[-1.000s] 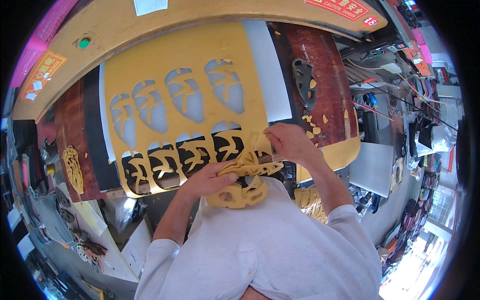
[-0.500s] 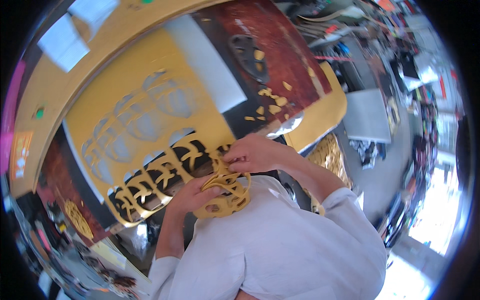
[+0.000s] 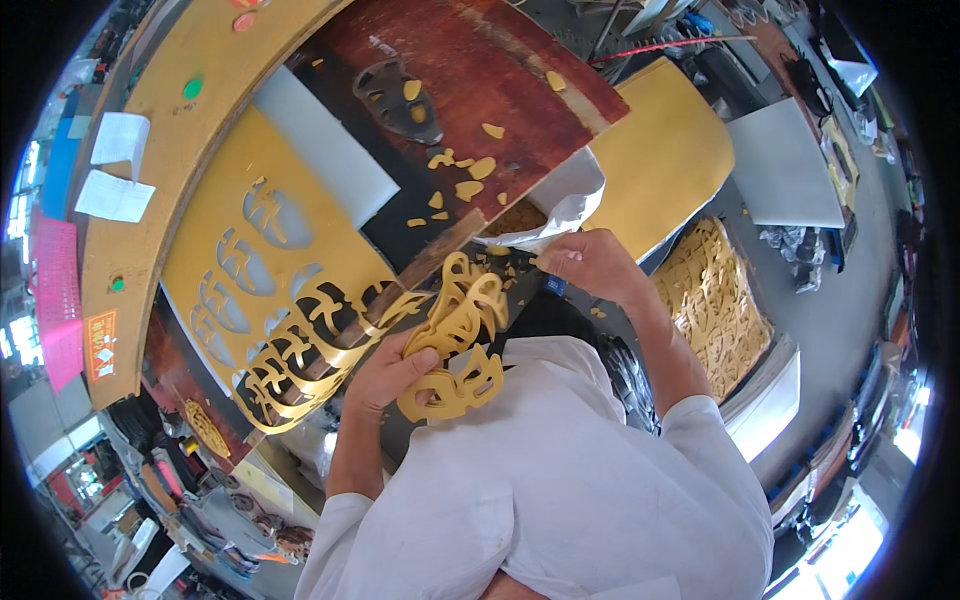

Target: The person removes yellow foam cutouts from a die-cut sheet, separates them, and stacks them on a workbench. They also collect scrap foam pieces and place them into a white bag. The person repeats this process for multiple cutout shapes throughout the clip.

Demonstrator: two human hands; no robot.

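My left hand (image 3: 392, 372) is closed on a yellow cut-out piece (image 3: 455, 385), a floppy sheet part full of curved openings, held close to my body. Beside it, a large yellow sheet (image 3: 325, 262) with rows of cut-out shapes lies on the table; its lacy near end hangs over the edge close to my left fingers. My right hand (image 3: 585, 264) is off to the right, apart from the piece, next to a crumpled white sheet (image 3: 570, 200). Its fingers are pinched together, and what they hold, if anything, is hidden. Small dark and yellow scraps (image 3: 510, 268) lie below that hand.
A dark openwork cutting die (image 3: 398, 102) lies on the red-brown table (image 3: 480, 60) near several yellow offcuts (image 3: 468, 190). To the right are a plain yellow sheet (image 3: 665, 150) and a heap of yellow cut pieces (image 3: 715, 300). A curved wooden beam (image 3: 165, 190) spans the left.
My right hand has moved right, away from the yellow piece. The piece stays in my left hand and now hangs more spread out. My view has shifted.
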